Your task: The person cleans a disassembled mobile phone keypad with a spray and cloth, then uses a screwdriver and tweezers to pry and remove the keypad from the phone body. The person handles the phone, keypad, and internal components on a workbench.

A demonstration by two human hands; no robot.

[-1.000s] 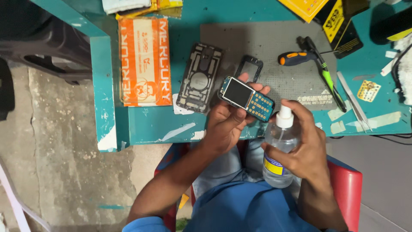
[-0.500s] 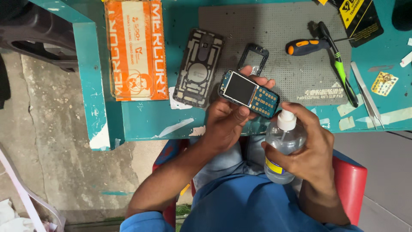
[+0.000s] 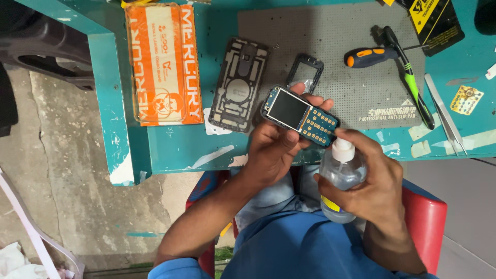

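My left hand [image 3: 276, 150] holds a small opened keypad phone [image 3: 299, 114], its dark screen and blue circuit board with gold key contacts facing up. My right hand [image 3: 374, 188] grips a clear spray bottle [image 3: 342, 178] with a white pump top, its nozzle right beside the phone's lower end; my index finger rests over the pump. Both hands hover above the near edge of the teal table [image 3: 181, 150], over my lap.
On the grey anti-slip mat [image 3: 351, 77] lie a black phone frame [image 3: 305, 70], a metal smartphone frame [image 3: 238, 85], an orange-handled screwdriver [image 3: 369, 56] and a green-handled brush [image 3: 411, 82]. An orange packet [image 3: 163, 64] lies left, tweezers [image 3: 444, 116] right. I sit on a red chair [image 3: 426, 217].
The view has shifted so the table sits higher in frame. The bottle's nozzle has come closer to the phone's keypad end; both hands keep their grips.
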